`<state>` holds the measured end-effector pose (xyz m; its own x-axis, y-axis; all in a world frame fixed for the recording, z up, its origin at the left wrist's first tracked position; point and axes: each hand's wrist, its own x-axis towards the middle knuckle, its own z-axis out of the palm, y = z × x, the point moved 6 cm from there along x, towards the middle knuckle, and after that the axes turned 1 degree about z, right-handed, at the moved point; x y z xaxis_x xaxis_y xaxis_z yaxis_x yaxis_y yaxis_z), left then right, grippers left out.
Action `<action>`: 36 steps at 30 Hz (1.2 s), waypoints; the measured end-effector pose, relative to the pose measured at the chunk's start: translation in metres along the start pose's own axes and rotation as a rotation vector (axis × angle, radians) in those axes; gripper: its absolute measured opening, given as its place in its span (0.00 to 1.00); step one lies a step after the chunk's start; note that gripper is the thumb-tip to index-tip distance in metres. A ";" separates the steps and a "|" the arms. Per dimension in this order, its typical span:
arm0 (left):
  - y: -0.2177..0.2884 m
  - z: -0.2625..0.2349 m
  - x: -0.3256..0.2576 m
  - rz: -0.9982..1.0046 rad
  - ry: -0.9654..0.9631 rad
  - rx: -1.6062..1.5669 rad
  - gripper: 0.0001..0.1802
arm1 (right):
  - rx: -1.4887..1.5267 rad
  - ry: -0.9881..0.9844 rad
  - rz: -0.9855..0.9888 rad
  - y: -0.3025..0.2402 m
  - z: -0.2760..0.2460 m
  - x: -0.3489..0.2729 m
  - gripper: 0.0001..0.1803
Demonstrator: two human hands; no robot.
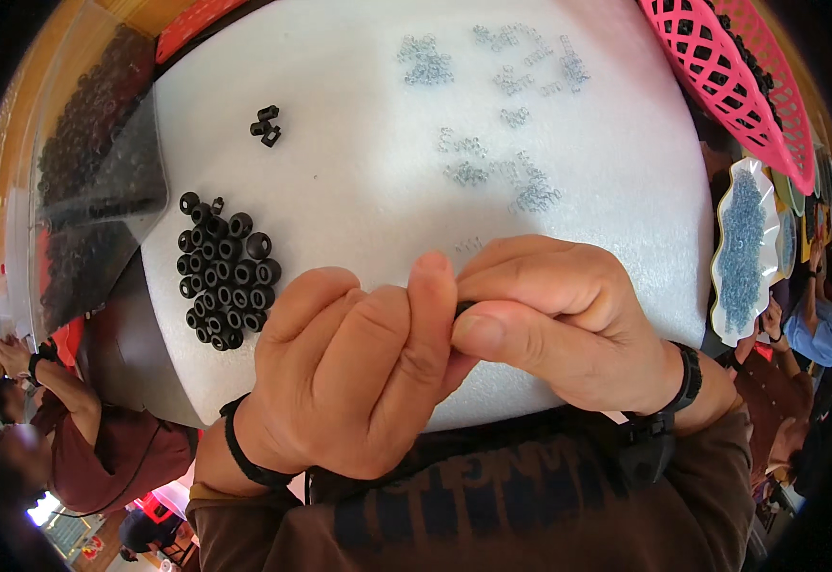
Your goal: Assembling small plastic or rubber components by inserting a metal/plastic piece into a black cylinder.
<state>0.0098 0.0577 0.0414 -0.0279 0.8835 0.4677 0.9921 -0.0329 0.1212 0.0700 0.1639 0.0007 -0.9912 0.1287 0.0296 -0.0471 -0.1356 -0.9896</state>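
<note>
My left hand [354,367] and my right hand [554,319] meet over the near edge of a white foam board [387,114]. Together they pinch a small black part [464,308], of which only a sliver shows between thumb and fingertips. A cluster of several black ring-shaped parts [225,276] lies on the board just left of my left hand. Small heaps of tiny silvery metal pieces [521,186] are scattered across the board beyond my right hand. Two or three black parts [265,126] lie apart at the far left.
A clear plastic bag of black parts [92,181] sits at the left. A pink plastic basket [730,76] stands at the upper right. A scalloped clear dish of silvery pieces [745,248] is at the right. Other people sit at lower left and at the right edge.
</note>
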 end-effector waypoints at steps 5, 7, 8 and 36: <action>-0.003 0.000 0.003 -0.023 0.034 -0.022 0.21 | 0.112 -0.019 0.091 0.003 0.002 -0.002 0.11; -0.006 -0.001 0.005 -0.028 0.044 -0.060 0.21 | 0.136 -0.020 0.160 0.004 0.002 -0.001 0.11; -0.011 0.000 0.006 -0.095 0.012 -0.171 0.21 | 0.161 -0.022 0.229 0.006 0.002 -0.001 0.12; -0.025 0.003 0.005 -0.251 0.033 -0.437 0.21 | 0.521 -0.001 0.262 0.007 0.009 -0.001 0.17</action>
<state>-0.0146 0.0639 0.0379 -0.2702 0.8742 0.4034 0.8106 -0.0196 0.5852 0.0691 0.1538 -0.0053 -0.9781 0.0252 -0.2067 0.1454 -0.6283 -0.7643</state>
